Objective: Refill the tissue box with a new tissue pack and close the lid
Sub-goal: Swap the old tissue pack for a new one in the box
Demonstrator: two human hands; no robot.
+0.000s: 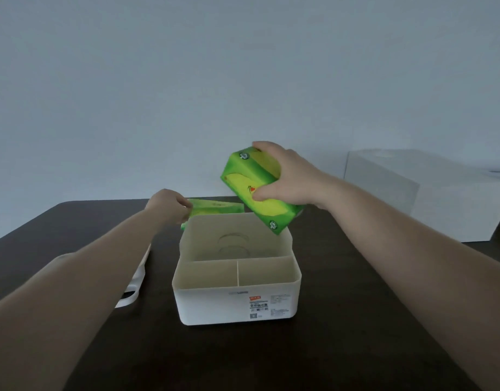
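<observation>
Gripping tilted tissue pack (260, 190) in right hand (288, 176) | above tissue box (237, 280)

We see a dim, flat picture with a cool bluish-grey cast; the plain pale wall (243, 80) fades darker toward the corners. The dark brown wooden tabletop (341, 334) swallows detail and shows almost no distinct shadows, only a faint sheen near its far left edge. The bright green plastic-wrapped tissue pack (257, 187) is the one saturated area. Edges look soft throughout, and the small print on the cream plastic tissue box (237, 303) is smeared. Our forearms bow outward at the frame's sides from wide-angle stretch.
</observation>
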